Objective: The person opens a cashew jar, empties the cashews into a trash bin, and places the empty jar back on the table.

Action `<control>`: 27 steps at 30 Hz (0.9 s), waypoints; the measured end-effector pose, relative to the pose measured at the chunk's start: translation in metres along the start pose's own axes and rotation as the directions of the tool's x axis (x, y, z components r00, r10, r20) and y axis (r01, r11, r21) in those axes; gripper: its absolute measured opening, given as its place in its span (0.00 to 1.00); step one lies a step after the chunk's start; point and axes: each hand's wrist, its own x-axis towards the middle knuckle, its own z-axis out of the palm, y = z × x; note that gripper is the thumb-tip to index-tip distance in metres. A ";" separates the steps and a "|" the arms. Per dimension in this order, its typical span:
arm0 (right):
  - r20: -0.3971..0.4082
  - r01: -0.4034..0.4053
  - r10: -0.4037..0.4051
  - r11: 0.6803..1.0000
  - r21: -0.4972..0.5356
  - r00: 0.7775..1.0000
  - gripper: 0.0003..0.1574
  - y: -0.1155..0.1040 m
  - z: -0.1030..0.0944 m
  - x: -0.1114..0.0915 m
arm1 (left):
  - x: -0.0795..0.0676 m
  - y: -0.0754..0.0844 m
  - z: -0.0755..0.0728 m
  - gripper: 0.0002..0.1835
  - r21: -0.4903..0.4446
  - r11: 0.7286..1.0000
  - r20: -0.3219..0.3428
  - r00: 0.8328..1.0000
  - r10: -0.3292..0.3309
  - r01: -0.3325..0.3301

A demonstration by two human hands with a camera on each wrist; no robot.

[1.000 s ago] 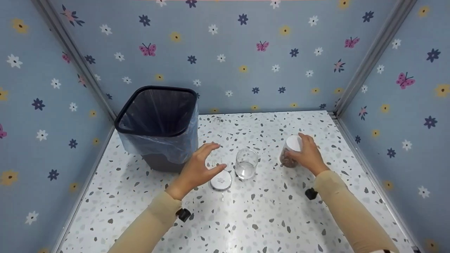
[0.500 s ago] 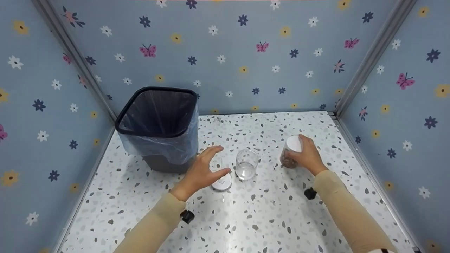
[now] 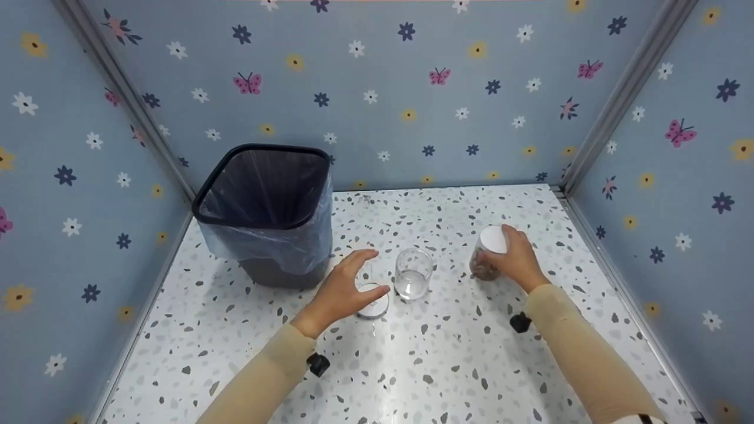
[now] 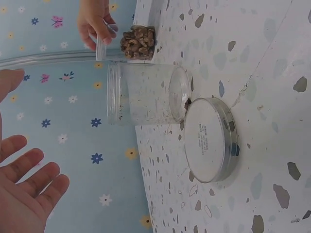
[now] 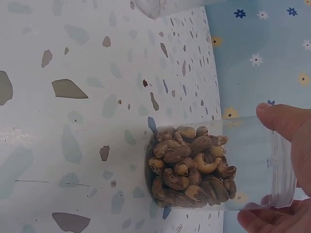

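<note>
Two sleeved arms reach over one speckled table (image 3: 424, 365), a small black device (image 3: 318, 364) at each wrist. Nearest is the left hand (image 3: 339, 294), its fingers and thumb spread apart in a loose curve, with nothing between them. One loose lid (image 3: 374, 307) lies flat on the table, printed side up; the thumb covers part of it in the head view, but the left wrist view shows the hand raised apart from it. Just beyond the lid stands the clear jar (image 4: 148, 94), upright, its wall marked with a few dark specks, ahead of the left fingertips and apart from them. Off to the right, the right hand (image 3: 516, 260) grips the nut jar (image 3: 484, 271) near its top, thumb on one side and fingers on the other, under and around its one white lid (image 3: 493, 238). That makes two jars and two lids. The brown nuts (image 5: 189, 167) heap in the lower part, too many and overlapping to count. One bin (image 3: 274, 274) with a bag liner (image 3: 265, 246) stands farther left, before the flowered wall (image 3: 377, 70).
</note>
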 end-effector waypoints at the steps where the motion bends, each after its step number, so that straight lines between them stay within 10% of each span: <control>1: -0.003 0.000 0.000 1.000 0.001 1.000 0.61 0.000 0.000 -0.001 | 0.000 -0.001 0.001 0.39 -0.001 1.000 0.001 1.000 -0.002 0.002; 27: 0.040 0.093 -0.095 0.994 0.053 0.995 0.59 -0.006 0.000 -0.022 | -0.007 -0.003 0.017 0.38 -0.064 0.998 0.026 1.000 -0.012 0.014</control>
